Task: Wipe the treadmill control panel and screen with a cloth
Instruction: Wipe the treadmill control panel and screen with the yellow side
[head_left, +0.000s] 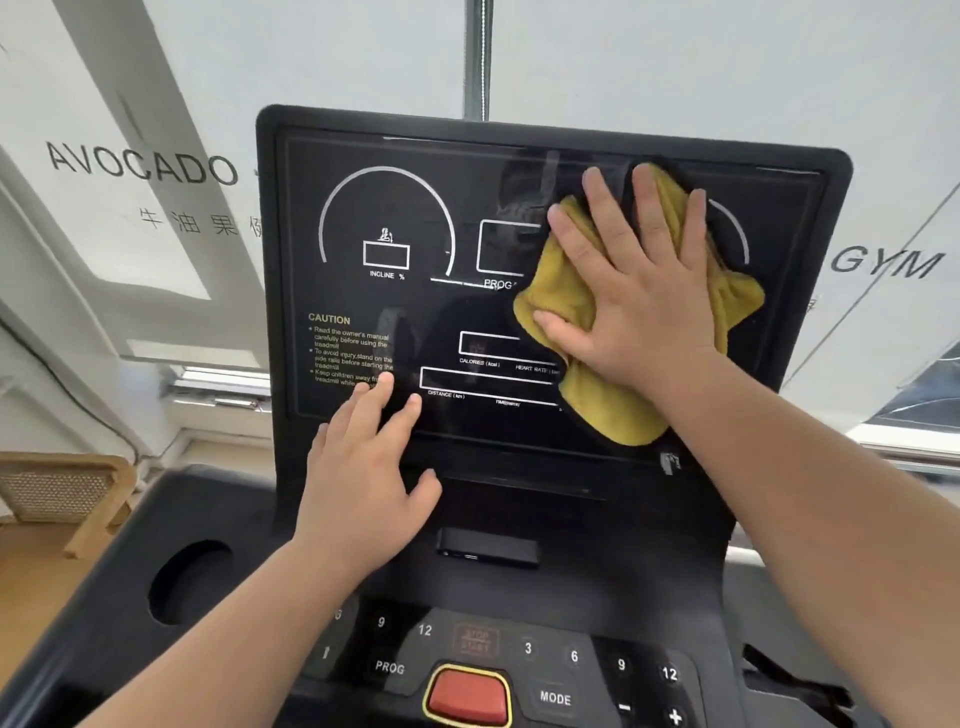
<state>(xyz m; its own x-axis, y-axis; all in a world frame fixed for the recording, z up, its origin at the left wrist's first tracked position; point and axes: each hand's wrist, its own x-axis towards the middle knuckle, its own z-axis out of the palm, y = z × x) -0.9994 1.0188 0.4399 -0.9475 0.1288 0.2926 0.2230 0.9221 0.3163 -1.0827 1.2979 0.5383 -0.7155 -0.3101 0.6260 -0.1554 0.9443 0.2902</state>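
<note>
On the screen's (467, 312) right half, the right hand (639, 296) is pressing a yellow cloth (602, 410) with flat, spread fingers; the left hand (363, 478) is touching its near edge, fingers straight, holding nothing

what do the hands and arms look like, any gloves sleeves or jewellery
The left hand and right hand wear no gloves, and no rings or watch show. The left forearm and right forearm are uncovered, no sleeve in view.

We've got the black treadmill console (234, 519), its upright screen (467, 312) bearing a yellow cloth (613, 415) on the right, a red button (467, 696) on the lower panel (571, 623).
</note>
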